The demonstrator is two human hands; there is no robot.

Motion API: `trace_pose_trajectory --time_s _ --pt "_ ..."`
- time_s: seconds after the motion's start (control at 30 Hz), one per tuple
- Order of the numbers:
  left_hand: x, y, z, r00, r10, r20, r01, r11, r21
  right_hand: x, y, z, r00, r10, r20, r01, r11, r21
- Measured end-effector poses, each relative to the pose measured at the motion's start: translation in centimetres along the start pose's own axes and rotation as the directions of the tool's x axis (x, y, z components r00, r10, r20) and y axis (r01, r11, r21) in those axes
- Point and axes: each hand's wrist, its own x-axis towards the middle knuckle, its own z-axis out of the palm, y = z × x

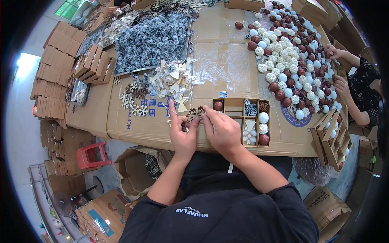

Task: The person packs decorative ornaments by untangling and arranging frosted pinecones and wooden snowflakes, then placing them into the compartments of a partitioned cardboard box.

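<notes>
In front of my chest, my left hand (183, 137) and my right hand (222, 130) meet at a brown snowflake ornament (194, 113). My right fingers pinch its right side, while my left thumb presses its lower edge. My left index finger points up, with a thin pale string beside it. Just right of my right hand, a divided cardboard box (231, 117) holds a brown ball (218, 105), frosted pinecones (250, 107), white cut-out pieces (249, 133) and more balls along its right side. Beyond my left hand lie a white angel cut-out (182, 104) and pale wooden snowflakes (135, 106).
A metal tray (190, 38) carries heaped frosted pinecones, with white cut-outs (172, 79) piled nearby. Brown, white and pale blue balls (289, 60) cover the table's right side, where another person's hands (341, 86) reach in. Divided boxes (333, 137) lean at the right edge.
</notes>
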Motion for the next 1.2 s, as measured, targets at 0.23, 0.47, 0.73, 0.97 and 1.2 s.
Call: trace_pose_trajectory --time_s 0.23,0.47,0.73,0.97,1.2 --pt "0.5 -0.1 -0.3 0.999 0.010 0.045 -0.013 0.997 0.072 0.3 0.1 0.1 0.991 -0.128 -0.050 0.124 0.990 -0.068" --pt "0.7 -0.6 -1.0 0.977 0.017 0.213 -0.047 0.989 0.138 0.2 1.8 0.1 0.904 0.305 0.301 -0.424 0.741 0.520" --pt "2.1 -1.8 -3.1 0.978 -0.083 0.192 0.122 0.972 -0.201 1.1 2.9 -1.1 0.737 0.284 0.613 -0.674 0.255 0.693" --pt "2.4 0.1 -3.4 0.935 -0.099 0.340 0.173 0.966 -0.194 0.9 3.5 -0.8 0.707 0.299 0.641 -0.698 0.149 0.700" --pt "3.6 -0.9 -5.8 0.962 -0.046 0.268 0.105 0.973 -0.208 0.8 3.9 -0.5 0.750 0.396 0.530 -0.647 0.276 0.711"
